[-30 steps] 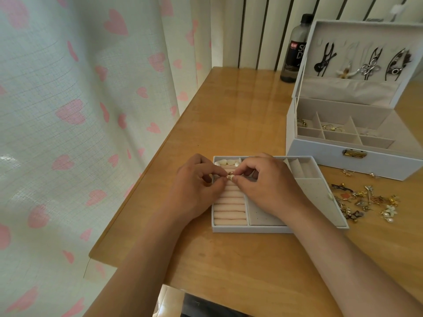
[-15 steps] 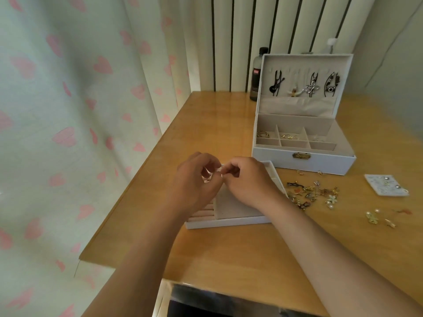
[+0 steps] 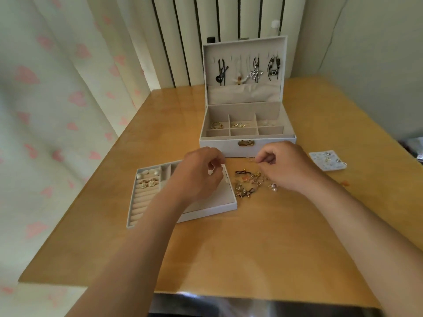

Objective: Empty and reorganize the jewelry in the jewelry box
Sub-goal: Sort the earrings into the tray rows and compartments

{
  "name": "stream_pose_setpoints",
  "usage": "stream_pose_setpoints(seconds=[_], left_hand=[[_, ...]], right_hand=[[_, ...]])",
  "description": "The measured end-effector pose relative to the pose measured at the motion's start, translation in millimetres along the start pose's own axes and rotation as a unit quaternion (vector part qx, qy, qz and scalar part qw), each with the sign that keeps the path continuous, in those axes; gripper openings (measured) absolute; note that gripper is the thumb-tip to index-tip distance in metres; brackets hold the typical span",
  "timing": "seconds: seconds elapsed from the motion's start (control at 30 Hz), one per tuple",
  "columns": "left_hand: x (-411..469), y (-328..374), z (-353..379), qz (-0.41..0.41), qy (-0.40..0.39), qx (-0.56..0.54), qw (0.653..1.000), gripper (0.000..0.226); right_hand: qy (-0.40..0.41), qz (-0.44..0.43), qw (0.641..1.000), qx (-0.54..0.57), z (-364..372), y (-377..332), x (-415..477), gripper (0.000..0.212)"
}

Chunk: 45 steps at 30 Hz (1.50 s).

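My left hand (image 3: 201, 173) hovered over the tray (image 3: 206, 212), fingers curled. My right hand (image 3: 285, 167) pinched thumb to forefinger above the loose jewelry (image 3: 248, 181). I couldn't tell whether either held anything. The jewelry box (image 3: 229, 144) stood open just behind.

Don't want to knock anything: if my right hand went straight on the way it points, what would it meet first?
Your right hand would likely meet the jewelry box front, near its latch. Depth unclear.

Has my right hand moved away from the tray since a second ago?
Yes. The right hand went rightward off the tray, where it was over the ring rolls, and is now above the loose jewelry pile.
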<state>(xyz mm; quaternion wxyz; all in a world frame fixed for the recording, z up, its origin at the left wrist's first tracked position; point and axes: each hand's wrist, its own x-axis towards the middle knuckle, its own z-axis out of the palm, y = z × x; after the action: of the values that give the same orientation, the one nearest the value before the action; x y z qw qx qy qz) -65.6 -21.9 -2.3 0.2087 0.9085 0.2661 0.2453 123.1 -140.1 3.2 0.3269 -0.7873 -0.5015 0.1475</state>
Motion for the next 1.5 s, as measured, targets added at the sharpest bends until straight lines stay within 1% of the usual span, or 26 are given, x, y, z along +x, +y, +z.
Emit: stream_pose_setpoints(seconds=[0.1,0.2,0.27,0.33,0.47,0.53,0.63,0.7,0.77,0.83,0.93,1.03,1.17,1.33,1.4,1.5], left_hand=[[11.5,-0.8,7.8,-0.024,-0.023,0.012,0.999,0.017],[22.5,1.2,12.7,-0.030,-0.056,0.014,0.998,0.016],[29.6,4.0,11.7,-0.035,-0.094,0.021,0.995,0.012],[35.7,5.4,7.0,-0.044,-0.137,0.026,0.989,0.003],[43.0,5.8,-1.6,-0.058,-0.210,0.016,0.976,0.006],[47.0,6.1,-1.2,-0.060,-0.231,0.017,0.971,0.006],[54.0,4.1,3.4,-0.041,-0.240,0.038,0.969,0.010],[55.5,1.8,7.0,-0.033,-0.241,0.046,0.969,0.013],[53.9,0.3,10.1,-0.028,-0.237,0.048,0.970,0.011],[50.9,-0.6,11.7,-0.028,-0.229,0.046,0.972,0.009],[48.3,-2.0,11.6,-0.029,-0.216,0.043,0.975,0.007],[50.4,0.5,11.0,-0.024,-0.225,0.055,0.972,0.006],[52.7,-0.7,7.0,-0.032,-0.241,0.081,0.967,0.010],[50.6,-7.7,2.6,-0.044,-0.229,0.081,0.969,0.003],[51.0,-5.9,3.7,-0.032,-0.225,0.092,0.970,0.003],[51.0,-1.1,7.1,0.014,-0.199,0.088,0.976,0.004]], right_hand=[[-0.014,-0.018,0.999,-0.029,-2.4,10.0,10.3,0.019],[-0.003,-0.035,0.998,-0.045,7.8,16.4,16.4,0.019],[0.012,-0.052,0.997,-0.057,15.0,19.0,17.6,0.018],[0.017,-0.066,0.996,-0.061,18.4,19.7,19.0,0.017],[0.037,-0.087,0.994,-0.057,19.6,20.3,20.7,0.018],[0.033,-0.100,0.993,-0.058,20.9,22.0,20.5,0.017],[-0.009,-0.126,0.991,-0.048,23.4,23.2,19.6,0.017],[-0.042,-0.142,0.988,-0.044,24.7,22.0,17.5,0.021],[-0.071,-0.149,0.985,-0.055,24.2,20.8,15.8,0.025],[-0.089,-0.152,0.982,-0.062,23.3,20.5,15.5,0.024],[-0.099,-0.153,0.981,-0.063,23.0,20.3,15.8,0.017],[-0.099,-0.149,0.982,-0.060,22.5,19.9,15.8,0.008],[-0.094,-0.145,0.984,-0.052,19.9,22.2,15.5,0.008],[-0.093,-0.147,0.984,-0.047,16.3,21.4,15.0,0.010],[-0.091,-0.144,0.985,-0.036,11.1,20.1,13.9,0.012],[-0.126,-0.139,0.982,-0.037,2.6,19.0,9.7,0.014]])
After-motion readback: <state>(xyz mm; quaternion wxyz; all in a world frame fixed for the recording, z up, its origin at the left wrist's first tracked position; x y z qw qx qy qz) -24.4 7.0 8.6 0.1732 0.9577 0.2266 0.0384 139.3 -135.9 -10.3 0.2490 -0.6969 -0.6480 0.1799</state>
